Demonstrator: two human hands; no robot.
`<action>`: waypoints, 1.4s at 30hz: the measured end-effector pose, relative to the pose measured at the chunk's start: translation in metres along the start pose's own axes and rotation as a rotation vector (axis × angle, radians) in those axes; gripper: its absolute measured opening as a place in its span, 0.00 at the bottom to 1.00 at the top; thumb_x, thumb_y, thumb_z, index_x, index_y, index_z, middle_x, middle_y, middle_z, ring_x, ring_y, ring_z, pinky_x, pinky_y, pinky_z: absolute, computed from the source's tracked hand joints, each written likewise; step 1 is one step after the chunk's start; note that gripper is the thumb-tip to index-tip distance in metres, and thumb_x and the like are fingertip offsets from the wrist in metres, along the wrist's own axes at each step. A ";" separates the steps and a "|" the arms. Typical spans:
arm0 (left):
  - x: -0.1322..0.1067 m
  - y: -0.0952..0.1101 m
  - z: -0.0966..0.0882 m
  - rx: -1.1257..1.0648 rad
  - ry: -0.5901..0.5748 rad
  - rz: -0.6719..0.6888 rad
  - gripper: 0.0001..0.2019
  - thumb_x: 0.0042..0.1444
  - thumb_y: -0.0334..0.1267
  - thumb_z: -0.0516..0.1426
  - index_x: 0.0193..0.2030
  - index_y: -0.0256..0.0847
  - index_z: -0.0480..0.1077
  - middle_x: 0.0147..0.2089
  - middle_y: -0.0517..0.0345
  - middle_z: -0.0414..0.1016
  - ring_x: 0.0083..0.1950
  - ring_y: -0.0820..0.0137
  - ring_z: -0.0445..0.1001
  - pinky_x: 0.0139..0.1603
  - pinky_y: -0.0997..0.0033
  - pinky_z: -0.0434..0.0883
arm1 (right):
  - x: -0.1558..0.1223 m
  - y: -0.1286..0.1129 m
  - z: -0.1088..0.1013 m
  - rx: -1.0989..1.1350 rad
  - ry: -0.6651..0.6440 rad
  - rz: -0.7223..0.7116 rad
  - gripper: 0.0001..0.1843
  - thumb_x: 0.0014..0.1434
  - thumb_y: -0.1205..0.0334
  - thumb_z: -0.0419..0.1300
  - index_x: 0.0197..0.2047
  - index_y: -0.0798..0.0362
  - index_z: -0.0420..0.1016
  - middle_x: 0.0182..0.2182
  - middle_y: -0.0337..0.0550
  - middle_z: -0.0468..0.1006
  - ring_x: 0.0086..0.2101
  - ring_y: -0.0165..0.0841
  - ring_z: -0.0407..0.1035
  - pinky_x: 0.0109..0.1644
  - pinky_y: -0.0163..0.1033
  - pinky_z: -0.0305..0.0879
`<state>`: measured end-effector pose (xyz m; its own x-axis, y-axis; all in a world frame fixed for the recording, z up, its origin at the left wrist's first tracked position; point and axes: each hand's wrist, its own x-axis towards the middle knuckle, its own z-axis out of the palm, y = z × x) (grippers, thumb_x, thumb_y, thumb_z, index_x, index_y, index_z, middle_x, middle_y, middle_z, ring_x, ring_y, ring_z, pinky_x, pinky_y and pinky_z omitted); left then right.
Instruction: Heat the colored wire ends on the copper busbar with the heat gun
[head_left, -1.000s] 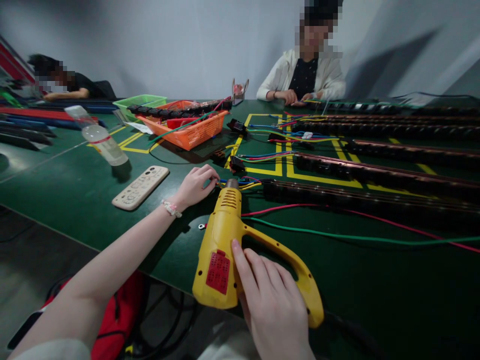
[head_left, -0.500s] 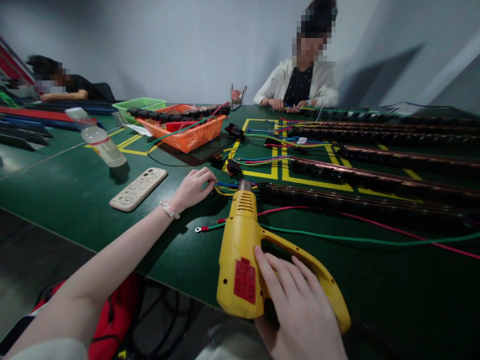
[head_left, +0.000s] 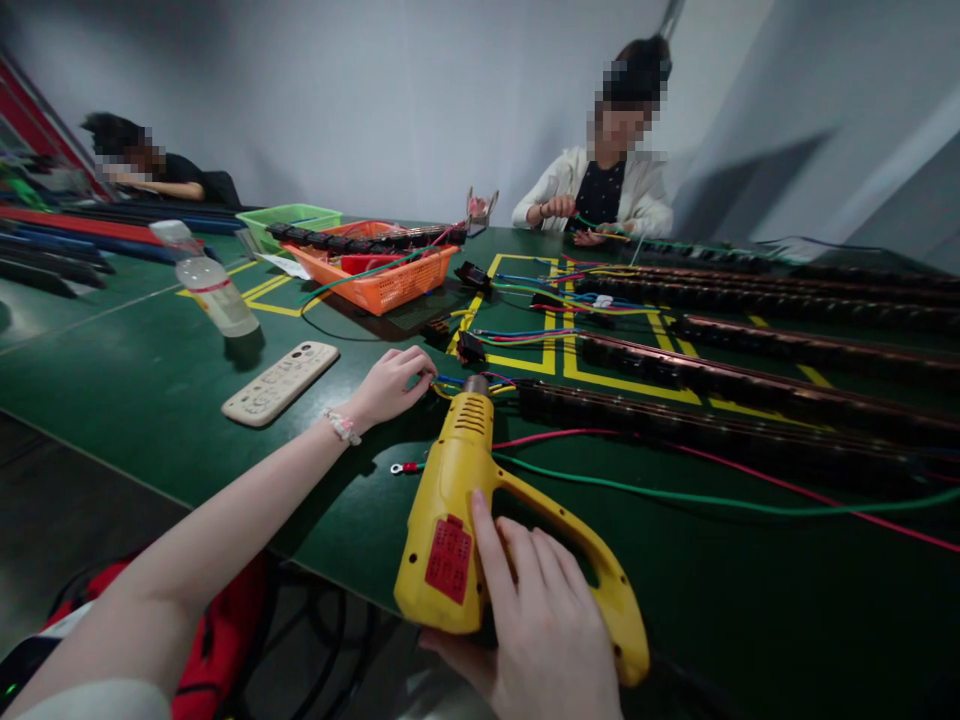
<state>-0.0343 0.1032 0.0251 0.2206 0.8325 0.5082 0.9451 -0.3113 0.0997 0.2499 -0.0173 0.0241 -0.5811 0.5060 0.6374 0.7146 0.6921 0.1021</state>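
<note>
My right hand [head_left: 536,600] is wrapped round the body of a yellow heat gun [head_left: 454,470], its nozzle pointing away from me. Just past that nozzle run blue and yellow wires [head_left: 448,383], their ends pinched in the fingers of my left hand [head_left: 395,384]. These wires come from the near end of a long black strip [head_left: 637,410] with copper-coloured bars. A green wire [head_left: 645,503] and a red wire [head_left: 697,452] lie on the table right of the gun. One ring terminal [head_left: 399,468] shows left of the gun; the tips of my left fingers are partly hidden.
A phone [head_left: 281,383] and a bottle [head_left: 216,288] stand left of my left arm. Farther back are an orange basket [head_left: 390,286] and a green basket [head_left: 289,219]. More black strips [head_left: 750,365] fill the right side. One person [head_left: 600,190] works opposite, another [head_left: 165,165] far left.
The heat gun has shifted left in view, its nozzle moving along the wires towards my left hand. My left hand keeps its pinch. The person opposite has raised one hand.
</note>
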 end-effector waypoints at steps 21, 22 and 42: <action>0.001 0.002 -0.001 -0.034 -0.027 -0.046 0.12 0.63 0.41 0.46 0.40 0.39 0.68 0.43 0.59 0.70 0.44 0.77 0.67 0.51 0.73 0.60 | 0.004 -0.035 0.020 0.063 0.058 0.078 0.43 0.55 0.30 0.36 0.63 0.48 0.61 0.47 0.41 0.70 0.46 0.30 0.62 0.57 0.40 0.53; 0.001 0.002 -0.001 -0.031 -0.026 -0.046 0.13 0.63 0.41 0.46 0.40 0.39 0.67 0.43 0.59 0.70 0.44 0.77 0.67 0.51 0.73 0.60 | 0.003 -0.035 0.020 0.062 0.055 0.079 0.45 0.54 0.29 0.36 0.63 0.48 0.60 0.47 0.40 0.70 0.46 0.30 0.62 0.57 0.41 0.53; 0.000 0.004 -0.006 0.062 -0.009 -0.042 0.14 0.63 0.42 0.45 0.40 0.39 0.68 0.43 0.58 0.71 0.44 0.75 0.66 0.53 0.70 0.58 | 0.009 -0.033 0.015 0.100 0.087 0.076 0.44 0.53 0.28 0.38 0.60 0.49 0.64 0.46 0.38 0.71 0.45 0.27 0.62 0.57 0.38 0.53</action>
<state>-0.0314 0.0996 0.0306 0.1826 0.8484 0.4968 0.9666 -0.2473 0.0670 0.2154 -0.0274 0.0148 -0.4878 0.5152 0.7047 0.7101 0.7037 -0.0230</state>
